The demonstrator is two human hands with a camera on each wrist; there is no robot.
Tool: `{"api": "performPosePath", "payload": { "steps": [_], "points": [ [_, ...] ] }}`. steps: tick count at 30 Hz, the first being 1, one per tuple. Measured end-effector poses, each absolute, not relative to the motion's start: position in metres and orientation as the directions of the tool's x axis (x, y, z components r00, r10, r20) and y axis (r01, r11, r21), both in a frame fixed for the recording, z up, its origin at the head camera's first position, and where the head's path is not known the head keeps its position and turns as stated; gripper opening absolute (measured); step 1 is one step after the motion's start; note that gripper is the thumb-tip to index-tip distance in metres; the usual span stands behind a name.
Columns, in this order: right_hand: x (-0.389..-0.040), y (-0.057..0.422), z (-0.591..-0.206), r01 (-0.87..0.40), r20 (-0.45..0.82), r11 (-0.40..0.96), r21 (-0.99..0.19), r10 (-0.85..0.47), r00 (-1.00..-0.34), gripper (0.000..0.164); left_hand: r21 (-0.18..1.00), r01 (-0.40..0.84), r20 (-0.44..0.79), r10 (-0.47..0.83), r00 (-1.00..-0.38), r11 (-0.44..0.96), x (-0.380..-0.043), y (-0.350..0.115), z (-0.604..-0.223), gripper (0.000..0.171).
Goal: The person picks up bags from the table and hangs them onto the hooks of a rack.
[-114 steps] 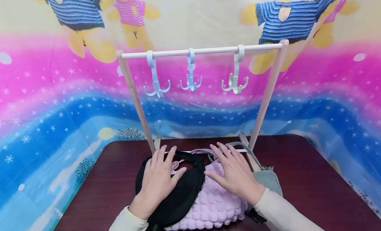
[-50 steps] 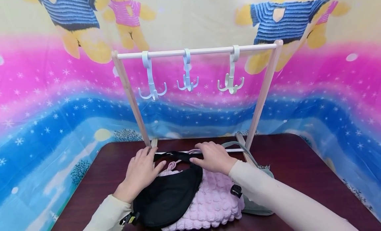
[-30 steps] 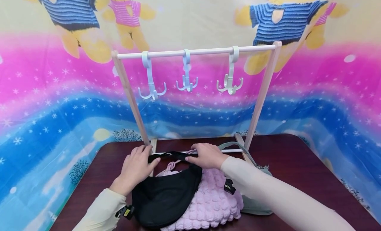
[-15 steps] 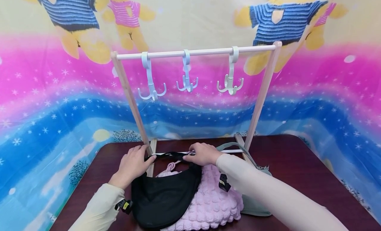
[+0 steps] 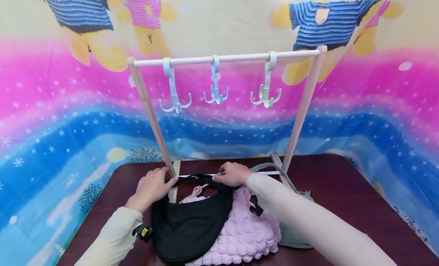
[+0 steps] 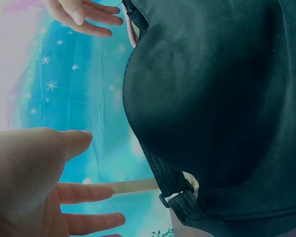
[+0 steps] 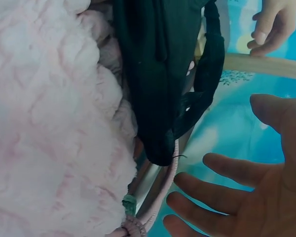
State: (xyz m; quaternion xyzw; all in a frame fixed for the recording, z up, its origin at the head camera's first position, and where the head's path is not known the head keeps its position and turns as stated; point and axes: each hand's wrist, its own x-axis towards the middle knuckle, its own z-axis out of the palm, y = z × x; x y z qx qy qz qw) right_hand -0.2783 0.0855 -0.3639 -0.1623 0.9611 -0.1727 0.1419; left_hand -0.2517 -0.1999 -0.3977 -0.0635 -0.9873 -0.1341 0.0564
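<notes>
A black shoulder bag (image 5: 192,228) lies over a puffy pink bag (image 5: 248,231). Behind both, to the right, is a grey-green bag (image 5: 293,235), partly hidden by the right sleeve. My left hand (image 5: 151,186) is at the left end of the black strap (image 5: 197,177), overlapping it in the head view. At the strap's right end is my right hand (image 5: 234,173). Both wrist views show the fingers spread: the left hand (image 6: 24,182) is apart from the strap buckle (image 6: 175,196), and the right hand (image 7: 256,192) is beside the bag's tip, holding nothing.
A wooden rack (image 5: 147,102) stands at the back of the dark red table (image 5: 350,197). From its top bar hang a left hook (image 5: 175,102), a middle hook (image 5: 216,94) and a right hook (image 5: 266,96), all multi-pronged. A patterned cloth backdrop (image 5: 219,29) surrounds the table.
Both hands have moved from over the bags to the two ends of the black strap, the left hand going left and the right hand turning inward. The bags stay on the table.
</notes>
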Motion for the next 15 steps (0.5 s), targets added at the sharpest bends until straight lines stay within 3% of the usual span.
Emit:
{"api": "performPosePath", "payload": {
  "steps": [15],
  "points": [
    [-0.2832, 0.0867, -0.3729, -0.251, -0.242, 0.912, -0.324, -0.336, -0.910, 0.054, 0.300, 0.101, 0.058, 0.087, -0.994, 0.949, -0.2545, -0.2078, -0.4024, 0.050]
  ]
}}
